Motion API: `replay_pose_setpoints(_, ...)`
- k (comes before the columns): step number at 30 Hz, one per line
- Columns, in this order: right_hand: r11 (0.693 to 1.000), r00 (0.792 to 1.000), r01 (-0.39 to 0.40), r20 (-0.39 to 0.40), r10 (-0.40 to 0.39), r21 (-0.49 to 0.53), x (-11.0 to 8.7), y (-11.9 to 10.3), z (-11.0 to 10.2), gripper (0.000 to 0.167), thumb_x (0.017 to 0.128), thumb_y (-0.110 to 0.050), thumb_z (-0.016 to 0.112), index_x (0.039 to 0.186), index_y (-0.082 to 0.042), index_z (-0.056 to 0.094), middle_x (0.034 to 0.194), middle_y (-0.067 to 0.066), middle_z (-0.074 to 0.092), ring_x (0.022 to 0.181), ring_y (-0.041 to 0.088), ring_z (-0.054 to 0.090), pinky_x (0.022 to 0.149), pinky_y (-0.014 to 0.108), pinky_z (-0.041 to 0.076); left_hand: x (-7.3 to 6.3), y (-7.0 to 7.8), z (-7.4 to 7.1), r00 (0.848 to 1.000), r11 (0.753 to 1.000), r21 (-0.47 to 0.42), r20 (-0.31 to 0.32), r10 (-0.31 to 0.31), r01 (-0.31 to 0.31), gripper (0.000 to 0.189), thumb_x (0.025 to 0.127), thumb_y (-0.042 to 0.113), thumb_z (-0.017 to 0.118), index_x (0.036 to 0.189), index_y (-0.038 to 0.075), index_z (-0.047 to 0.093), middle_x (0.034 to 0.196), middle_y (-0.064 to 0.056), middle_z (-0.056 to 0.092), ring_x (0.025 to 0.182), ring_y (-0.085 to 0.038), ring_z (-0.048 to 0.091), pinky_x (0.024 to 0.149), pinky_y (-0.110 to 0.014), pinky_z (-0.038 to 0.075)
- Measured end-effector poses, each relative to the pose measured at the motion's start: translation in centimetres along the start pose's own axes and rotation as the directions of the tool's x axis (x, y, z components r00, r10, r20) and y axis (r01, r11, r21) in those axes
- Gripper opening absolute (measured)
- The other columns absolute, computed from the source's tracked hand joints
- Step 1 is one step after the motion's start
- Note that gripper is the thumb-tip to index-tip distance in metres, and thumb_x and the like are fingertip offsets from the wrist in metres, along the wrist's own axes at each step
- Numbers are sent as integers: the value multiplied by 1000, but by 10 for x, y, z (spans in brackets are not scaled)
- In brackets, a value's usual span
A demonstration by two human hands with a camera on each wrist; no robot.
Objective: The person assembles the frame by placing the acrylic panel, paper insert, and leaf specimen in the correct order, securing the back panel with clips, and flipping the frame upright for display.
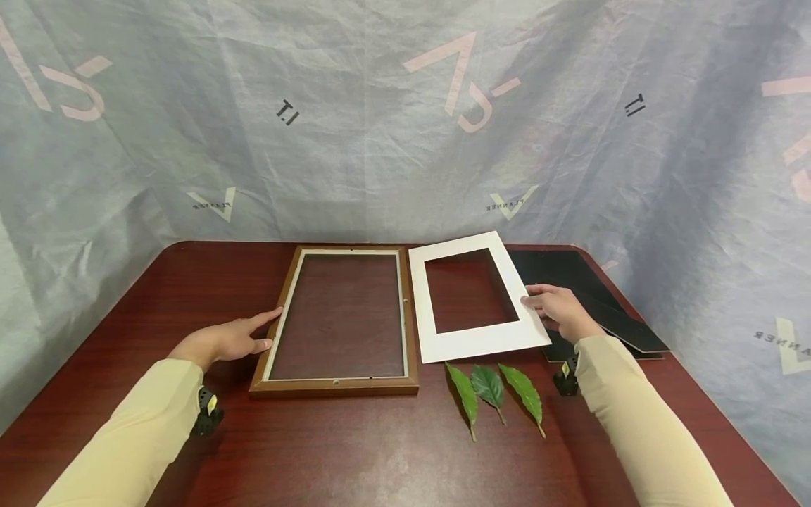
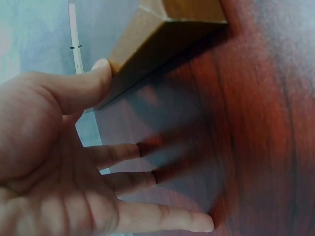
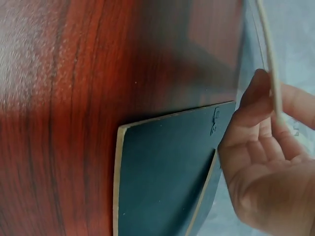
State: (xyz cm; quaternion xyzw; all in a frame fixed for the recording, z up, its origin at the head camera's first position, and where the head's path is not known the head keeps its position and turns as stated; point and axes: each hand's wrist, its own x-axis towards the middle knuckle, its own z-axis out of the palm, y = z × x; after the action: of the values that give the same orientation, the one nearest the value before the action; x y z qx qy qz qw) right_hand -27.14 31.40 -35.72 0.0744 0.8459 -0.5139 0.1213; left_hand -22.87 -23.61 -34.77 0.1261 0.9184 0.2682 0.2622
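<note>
A brown wooden picture frame (image 1: pixel 336 386) with a pale inner lip lies on the table. My left hand (image 1: pixel 231 340) touches its left edge with thumb and forefinger; in the left wrist view the thumb meets the frame's side (image 2: pixel 142 44) while the other fingers extend over the tabletop. To the right of the frame is a white mat board (image 1: pixel 469 345) with a rectangular window. My right hand (image 1: pixel 560 310) pinches the mat's right edge, and the right wrist view shows the thin mat edge (image 3: pixel 270 54) between thumb and fingers, raised off the table.
Three green leaves (image 1: pixel 488 386) lie in front of the mat. Black backing boards (image 1: pixel 570 278) overlap at the table's right side, partly under my right hand. The dark red table (image 1: pixel 355 451) meets a grey printed cloth (image 1: pixel 342 162) at the back.
</note>
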Motion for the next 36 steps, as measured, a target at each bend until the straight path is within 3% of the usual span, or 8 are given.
replay_pose_setpoints(5, 996, 999, 23, 25, -25, 82, 2, -3, -2, 63, 107, -29, 54, 159, -2, 31, 123, 3, 58, 91, 9, 61, 78, 30, 54, -2, -1, 0, 1000, 1000, 0, 1, 2, -2, 71, 106, 14, 53, 158, -7, 10, 156, -44, 12, 141, -63, 18, 110, -70, 25)
replay_pose_setpoints(15, 965, 999, 34, 11, -38, 260, -2, -16, -4, 64, 106, -26, 56, 160, -5, 30, 97, -11, 64, 82, 7, 66, 72, 30, 58, -1, -3, 0, 1000, 1000, -9, -5, 0, 0, 71, 106, 14, 54, 159, -6, 10, 155, -45, 12, 141, -63, 15, 111, -71, 23)
replay_pose_setpoints(19, 937, 999, 48, 5, -53, 346, -6, -22, -7, 63, 105, -24, 58, 159, -6, 31, 94, -11, 67, 79, 6, 68, 69, 28, 58, -1, -3, 1, 1000, 1000, -8, -8, 2, -2, 71, 106, 14, 54, 159, -6, 10, 156, -44, 12, 142, -63, 16, 111, -71, 23)
replay_pose_setpoints(24, 886, 996, 74, 4, -85, 458, -9, -28, -10, 49, 104, -19, 60, 149, -8, 42, 94, -8, 70, 77, 7, 69, 67, 27, 58, 0, -2, 1, 1000, 1000, -15, -16, 4, -4, 71, 106, 14, 54, 159, -5, 11, 156, -44, 13, 142, -62, 17, 112, -69, 24)
replay_pose_setpoints(28, 873, 994, 84, 25, -109, 480, -12, -34, -5, 48, 105, -17, 58, 149, -7, 42, 94, -6, 70, 77, 8, 69, 67, 28, 58, -1, 0, 1, 1000, 1000, -17, -19, 4, -5, 70, 106, 13, 54, 159, -6, 11, 156, -44, 13, 142, -62, 17, 112, -69, 24)
replay_pose_setpoints(36, 884, 991, 73, 70, -118, 462, -14, -46, 16, 59, 106, -16, 54, 157, 0, 29, 94, -5, 69, 74, 7, 66, 65, 27, 57, 3, -4, 2, 1000, 1000, -17, -15, 12, -12, 71, 106, 15, 54, 159, -4, 11, 156, -44, 12, 142, -62, 16, 112, -69, 23)
